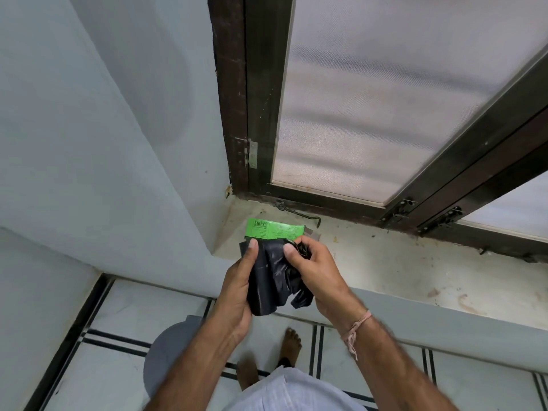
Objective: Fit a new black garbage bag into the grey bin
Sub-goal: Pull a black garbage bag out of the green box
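A folded black garbage bag point(271, 280) is held between both hands in front of the window sill. My left hand point(237, 292) grips its left side, thumb pressed on the top edge. My right hand point(314, 271) pinches the crumpled right part of the bag. Behind the bag, a green packet point(274, 229) with a barcode sticks up above my fingers; which hand holds it is hidden. The grey bin point(169, 351) stands on the floor at the lower left, partly covered by my left forearm.
A stained window sill point(400, 262) runs to the right below a dark-framed mesh window point(385, 99). A metal hook latch point(299, 213) lies on the sill. A pale wall point(103, 143) is on the left. My bare feet point(292, 345) stand on the white tiled floor.
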A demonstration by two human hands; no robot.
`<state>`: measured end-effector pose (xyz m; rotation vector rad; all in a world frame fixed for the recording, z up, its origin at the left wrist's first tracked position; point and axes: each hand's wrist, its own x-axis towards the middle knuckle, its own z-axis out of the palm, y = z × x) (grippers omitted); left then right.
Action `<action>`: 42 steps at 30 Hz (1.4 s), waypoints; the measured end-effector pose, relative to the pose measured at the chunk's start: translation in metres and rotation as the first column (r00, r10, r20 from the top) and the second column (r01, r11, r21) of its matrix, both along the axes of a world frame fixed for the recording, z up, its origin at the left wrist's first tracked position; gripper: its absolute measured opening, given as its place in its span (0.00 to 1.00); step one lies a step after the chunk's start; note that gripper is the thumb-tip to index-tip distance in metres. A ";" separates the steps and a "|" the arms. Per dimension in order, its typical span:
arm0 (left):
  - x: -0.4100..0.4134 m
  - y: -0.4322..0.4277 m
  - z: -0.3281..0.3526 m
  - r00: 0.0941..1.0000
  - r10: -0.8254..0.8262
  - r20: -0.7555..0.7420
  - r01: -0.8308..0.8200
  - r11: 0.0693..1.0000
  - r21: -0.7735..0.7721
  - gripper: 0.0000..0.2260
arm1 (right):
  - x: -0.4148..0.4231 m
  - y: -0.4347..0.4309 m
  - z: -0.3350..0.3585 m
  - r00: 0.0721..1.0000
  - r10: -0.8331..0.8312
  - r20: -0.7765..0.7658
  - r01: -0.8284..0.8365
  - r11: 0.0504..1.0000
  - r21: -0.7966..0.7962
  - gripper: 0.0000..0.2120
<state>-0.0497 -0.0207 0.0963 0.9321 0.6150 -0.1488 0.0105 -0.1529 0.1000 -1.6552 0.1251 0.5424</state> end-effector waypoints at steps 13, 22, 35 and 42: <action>0.002 -0.005 0.002 1.000 0.030 -0.003 -0.030 1.000 0.001 0.19 | 0.001 -0.003 0.017 0.997 0.073 -0.020 -0.071 0.996 0.056 0.13; 0.004 -0.007 0.001 0.997 -0.080 0.023 0.075 0.985 0.157 0.24 | 0.005 -0.012 -0.001 0.997 0.040 0.072 -0.028 0.986 -0.164 0.15; 0.005 -0.014 0.001 1.000 0.022 -0.008 -0.024 0.966 -0.259 0.22 | 0.005 -0.014 0.006 0.909 0.026 -0.417 0.155 0.905 0.396 0.15; 0.008 -0.014 -0.016 0.979 0.205 -0.005 -0.202 0.956 -0.212 0.18 | 0.003 -0.010 0.000 0.817 -0.166 -0.552 0.466 0.753 0.464 0.16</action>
